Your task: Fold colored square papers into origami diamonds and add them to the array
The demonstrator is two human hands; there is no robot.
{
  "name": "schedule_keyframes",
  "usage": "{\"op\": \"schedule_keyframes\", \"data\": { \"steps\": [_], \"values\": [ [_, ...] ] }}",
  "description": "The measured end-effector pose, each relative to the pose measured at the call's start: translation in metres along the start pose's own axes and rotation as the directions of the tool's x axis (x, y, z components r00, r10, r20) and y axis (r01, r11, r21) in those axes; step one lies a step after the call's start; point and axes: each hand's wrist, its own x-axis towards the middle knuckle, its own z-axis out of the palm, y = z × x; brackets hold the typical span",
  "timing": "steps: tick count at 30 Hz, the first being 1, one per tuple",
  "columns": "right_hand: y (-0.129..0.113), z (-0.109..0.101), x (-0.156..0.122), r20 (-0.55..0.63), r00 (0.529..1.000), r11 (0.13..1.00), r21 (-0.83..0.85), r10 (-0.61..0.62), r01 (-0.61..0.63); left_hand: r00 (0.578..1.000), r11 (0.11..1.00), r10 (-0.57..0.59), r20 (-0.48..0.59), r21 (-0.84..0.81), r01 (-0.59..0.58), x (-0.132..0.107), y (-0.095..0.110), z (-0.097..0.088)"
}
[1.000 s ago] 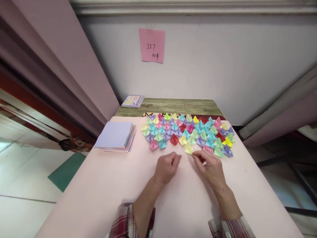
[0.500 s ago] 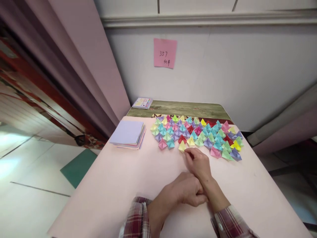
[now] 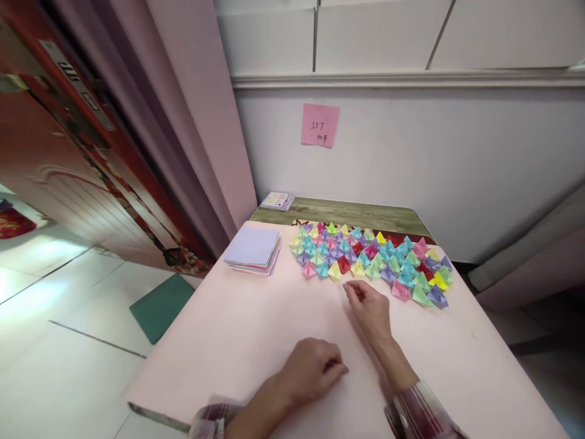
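Grip: Right hand (image 3: pixel 369 310), fingertips pinched together, hovers just beside the folded papers (image 3: pixel 375 266); left hand (image 3: pixel 315 371) curls loosely closed, nearer the camera.
Wall (image 3: pixel 411 158): White, rising behind the table.
Table (image 3: pixel 247 329): Pale pink top, wood-patterned strip along the far edge.
Curtain (image 3: pixel 208 110): Pink, left, beside a red door (image 3: pixel 41 140).
Colorful rows: Folded papers, across the far half.
Paper stack (image 3: pixel 253 247): Lilac uppermost, left of the rows.
Note (image 3: pixel 320 125): Pink, on the wall, marked 357.

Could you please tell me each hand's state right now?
Left hand: loosely closed, nothing visible in its grip.
Right hand: closed at the fingertips, nothing visible held, near a yellow folded paper.
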Motion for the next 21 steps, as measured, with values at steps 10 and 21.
{"op": "schedule_keyframes", "data": {
  "steps": [10, 21],
  "values": [
    [0.049, -0.058, -0.054, -0.030, 0.976, 0.976, -0.032, 0.214, -0.214, 0.535, 0.890, -0.213, -0.818, 0.063, 0.451, -0.006, -0.078, -0.124],
    [0.053, -0.060, -0.056, 0.038, 0.977, 0.978, -0.022, 0.209, -0.208, 0.694, 0.731, -0.381, -0.611, 0.261, 0.631, 0.043, -0.107, -0.147]
  ]
}}
